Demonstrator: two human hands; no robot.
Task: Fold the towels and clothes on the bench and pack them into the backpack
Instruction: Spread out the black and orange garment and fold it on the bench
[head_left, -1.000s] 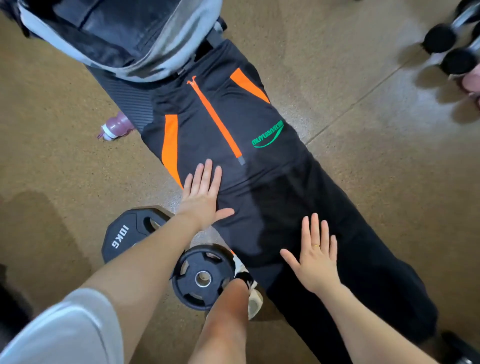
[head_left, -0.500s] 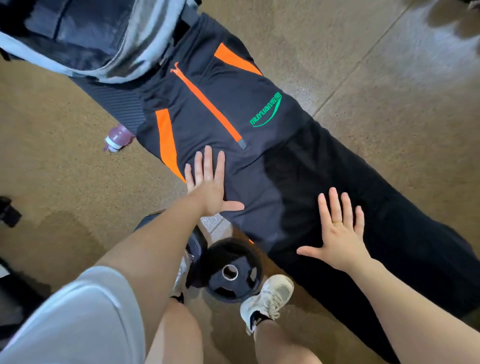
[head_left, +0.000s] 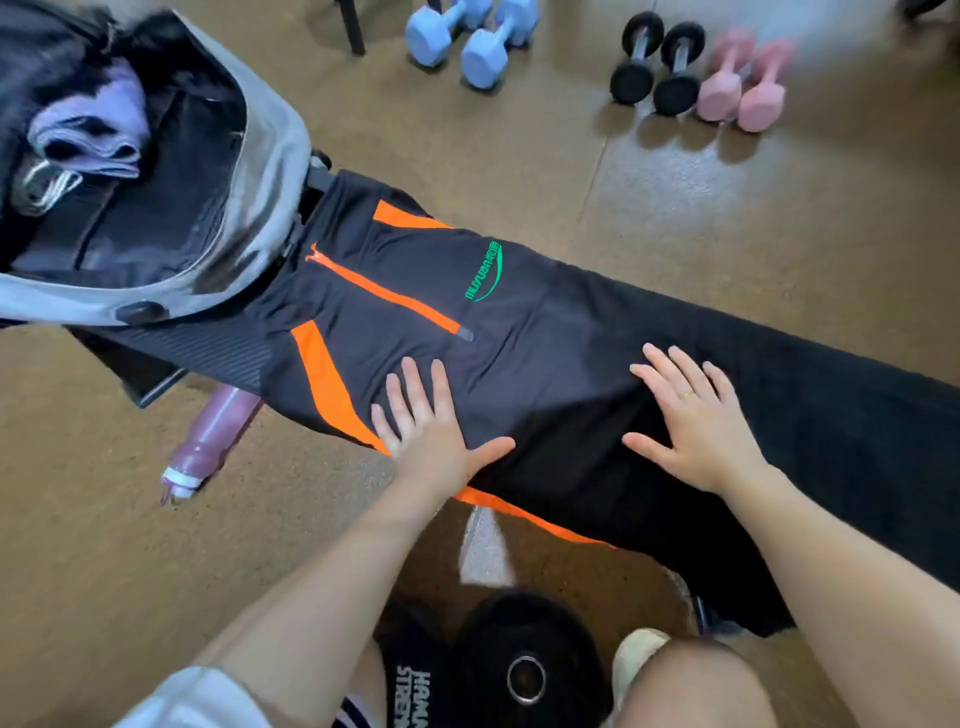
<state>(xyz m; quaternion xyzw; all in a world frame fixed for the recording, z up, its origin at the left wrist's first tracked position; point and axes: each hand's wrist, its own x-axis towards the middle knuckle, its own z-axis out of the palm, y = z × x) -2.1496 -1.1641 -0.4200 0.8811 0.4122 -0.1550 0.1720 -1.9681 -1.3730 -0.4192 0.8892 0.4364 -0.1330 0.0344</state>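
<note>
black trousers (head_left: 545, 332) with orange trim lie stretched along the surface, both hands flat on them with fingers spread: left hand (head_left: 434, 426) by the orange side stripe, right hand (head_left: 693, 423) on the leg. the open backpack (head_left: 223, 208) sits at the waistband end, a lavender towel (head_left: 98, 130) inside.

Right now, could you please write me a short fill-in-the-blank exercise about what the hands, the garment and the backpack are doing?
1. Both the left hand and the right hand lie ____ on the black garment.
2. The garment's zipper is coloured ____.
3. The backpack stands open with a folded ____ towel inside.
4. A ring sits on the ____ hand.

Missing words: flat; orange; purple; right
</note>
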